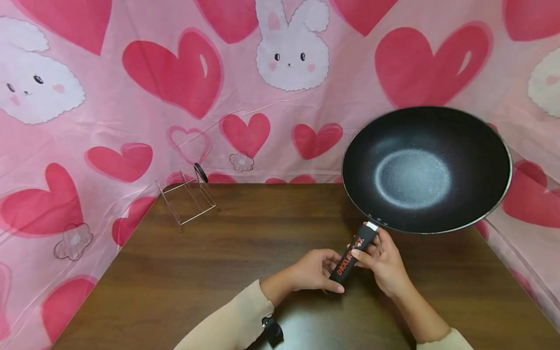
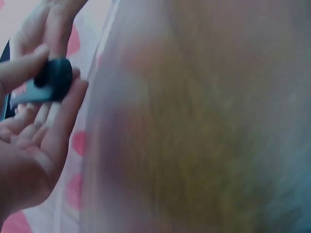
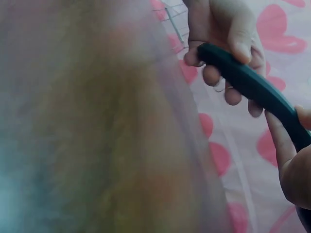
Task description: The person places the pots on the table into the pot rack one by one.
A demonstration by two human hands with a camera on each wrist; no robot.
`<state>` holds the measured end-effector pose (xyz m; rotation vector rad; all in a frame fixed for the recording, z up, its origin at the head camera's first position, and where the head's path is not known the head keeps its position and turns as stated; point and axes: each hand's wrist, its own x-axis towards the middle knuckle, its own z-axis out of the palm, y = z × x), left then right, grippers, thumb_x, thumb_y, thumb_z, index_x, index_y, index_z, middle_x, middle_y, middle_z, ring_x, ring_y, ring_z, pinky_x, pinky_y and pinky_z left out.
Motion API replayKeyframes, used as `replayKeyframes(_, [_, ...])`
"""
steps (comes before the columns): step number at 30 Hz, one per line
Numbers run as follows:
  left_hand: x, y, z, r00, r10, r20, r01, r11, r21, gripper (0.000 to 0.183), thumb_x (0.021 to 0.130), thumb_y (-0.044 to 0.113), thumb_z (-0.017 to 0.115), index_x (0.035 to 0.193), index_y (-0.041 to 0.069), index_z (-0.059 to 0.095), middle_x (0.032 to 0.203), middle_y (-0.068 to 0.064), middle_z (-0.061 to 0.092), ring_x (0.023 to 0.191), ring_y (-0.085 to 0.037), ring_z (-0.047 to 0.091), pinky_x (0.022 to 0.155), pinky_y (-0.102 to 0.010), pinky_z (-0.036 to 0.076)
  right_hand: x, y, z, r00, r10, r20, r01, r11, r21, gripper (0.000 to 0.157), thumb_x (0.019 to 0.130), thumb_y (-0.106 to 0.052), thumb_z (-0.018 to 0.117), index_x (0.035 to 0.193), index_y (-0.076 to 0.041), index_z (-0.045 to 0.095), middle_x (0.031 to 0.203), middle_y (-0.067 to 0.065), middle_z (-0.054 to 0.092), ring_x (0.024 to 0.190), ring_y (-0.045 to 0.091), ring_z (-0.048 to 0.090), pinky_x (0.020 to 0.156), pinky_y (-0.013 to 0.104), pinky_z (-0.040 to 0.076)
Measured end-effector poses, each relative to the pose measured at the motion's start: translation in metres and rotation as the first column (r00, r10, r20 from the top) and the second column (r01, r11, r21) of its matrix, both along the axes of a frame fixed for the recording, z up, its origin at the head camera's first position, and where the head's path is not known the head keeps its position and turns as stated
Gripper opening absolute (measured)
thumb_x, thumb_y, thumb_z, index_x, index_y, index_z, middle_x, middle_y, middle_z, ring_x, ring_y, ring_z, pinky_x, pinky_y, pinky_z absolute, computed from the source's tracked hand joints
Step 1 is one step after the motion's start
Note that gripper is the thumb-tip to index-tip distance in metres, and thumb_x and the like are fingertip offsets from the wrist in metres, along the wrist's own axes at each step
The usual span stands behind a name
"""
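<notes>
A black wok (image 1: 411,175) with a pale worn circle on its base is held up on the right of the head view, its inside facing me. Its black handle (image 1: 345,267) carries red lettering and slants down toward me. My left hand (image 1: 317,270) holds the handle's free end between thumb and fingers. Close to the pan's rim, my right hand (image 1: 385,265) grips the same handle, thumb on top. In the right wrist view, the fingers of my left hand (image 3: 228,29) curl beneath the handle (image 3: 252,82). My left palm (image 2: 29,170) faces upward in the left wrist view.
A thin wire rack (image 1: 199,215) stands at the table's back left, with a dark round piece (image 1: 201,172) at its upper right. The brown wooden table (image 1: 197,262) meets a pink heart-and-rabbit cloth (image 1: 280,126) behind. A black strap (image 1: 273,333) hangs by my left sleeve.
</notes>
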<state>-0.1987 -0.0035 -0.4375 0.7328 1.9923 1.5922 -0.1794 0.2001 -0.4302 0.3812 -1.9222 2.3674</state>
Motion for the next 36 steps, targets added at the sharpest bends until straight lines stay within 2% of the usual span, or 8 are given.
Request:
replayKeyframes(4, [0.008,0.001,0.002,0.990,0.083,-0.112,-0.084,0.997,0.000,0.061,0.073,-0.001,0.084,0.126,0.003,0.053,0.086,0.002,0.066,0.066,-0.006,0.062,0.062,-0.021,0.053,-0.003,-0.004,0.007,1.000,-0.013,-0.026,0.015,0.998,0.057,0.068,0.083,0.017,0.064,0.140,-0.006,0.036,0.114,0.003,0.059,0.096,0.020,0.068,0.065,0.037,0.059])
replayKeyframes(9, [0.018,0.009,0.000,0.971,0.234,-0.036,-0.223,0.956,0.191,0.065,0.078,-0.003,0.079,0.133,0.007,0.044,0.095,-0.009,0.068,0.077,-0.010,0.067,0.066,-0.025,0.056,-0.007,-0.012,0.016,0.999,-0.023,-0.025,0.026,0.992,0.122,0.071,0.082,0.014,0.068,0.142,-0.002,0.034,0.117,0.004,0.058,0.095,0.017,0.067,0.066,0.036,0.059])
replayKeyframes(14, [0.028,0.019,-0.007,0.930,0.363,0.063,-0.356,0.839,0.411,0.048,0.082,-0.008,0.072,0.122,0.001,0.047,0.097,-0.022,0.063,0.068,-0.012,0.064,0.054,-0.025,0.055,-0.010,-0.020,0.023,0.999,-0.019,-0.031,0.023,0.993,0.116,0.070,0.082,0.015,0.068,0.141,-0.002,0.035,0.117,0.002,0.059,0.094,0.017,0.068,0.065,0.035,0.059])
replayKeyframes(20, [0.035,0.028,-0.011,0.810,0.578,0.104,-0.548,0.681,0.485,0.037,0.079,-0.002,0.077,0.109,0.001,0.055,0.079,-0.003,0.061,0.048,-0.009,0.053,0.040,-0.019,0.042,-0.011,-0.033,0.025,0.999,0.004,-0.036,-0.002,0.998,0.059,0.069,0.081,0.019,0.065,0.140,0.001,0.034,0.114,0.003,0.060,0.094,0.018,0.068,0.071,0.032,0.058])
replayKeyframes(23, [0.036,0.027,-0.013,0.770,0.628,0.112,-0.586,0.627,0.512,0.035,0.076,-0.005,0.078,0.104,-0.001,0.058,0.076,-0.003,0.060,0.044,-0.008,0.049,0.037,-0.018,0.040,-0.012,-0.038,0.024,0.999,0.016,-0.047,-0.012,0.997,0.074,0.070,0.080,0.019,0.066,0.141,0.004,0.032,0.118,0.003,0.059,0.097,0.016,0.066,0.077,0.029,0.057])
replayKeyframes(29, [0.035,0.019,-0.011,0.771,0.619,0.148,-0.574,0.575,0.583,0.036,0.074,-0.011,0.075,0.102,-0.009,0.055,0.081,-0.005,0.061,0.042,-0.006,0.047,0.036,-0.017,0.037,-0.016,-0.046,0.022,0.989,0.019,-0.149,-0.002,0.993,0.115,0.075,0.080,0.015,0.070,0.145,0.004,0.034,0.122,0.006,0.062,0.105,0.017,0.064,0.082,0.026,0.054])
replayKeyframes(32, [0.035,0.015,-0.007,0.788,0.592,0.167,-0.553,0.562,0.615,0.037,0.075,-0.010,0.074,0.104,-0.012,0.052,0.085,-0.004,0.062,0.042,-0.006,0.046,0.035,-0.016,0.036,-0.018,-0.052,0.022,0.980,0.093,-0.178,-0.098,0.995,-0.022,0.074,0.084,0.018,0.063,0.148,-0.002,0.032,0.127,0.010,0.060,0.106,0.021,0.065,0.089,0.032,0.053])
replayKeyframes(36, [0.036,0.013,-0.002,0.809,0.555,0.193,-0.531,0.549,0.646,0.039,0.077,-0.008,0.074,0.107,-0.014,0.049,0.088,-0.004,0.062,0.042,-0.006,0.046,0.035,-0.016,0.035,-0.019,-0.059,0.022,0.956,0.211,-0.202,-0.261,0.928,-0.266,0.069,0.090,0.022,0.049,0.150,-0.007,0.030,0.137,0.016,0.051,0.106,0.027,0.065,0.093,0.041,0.051])
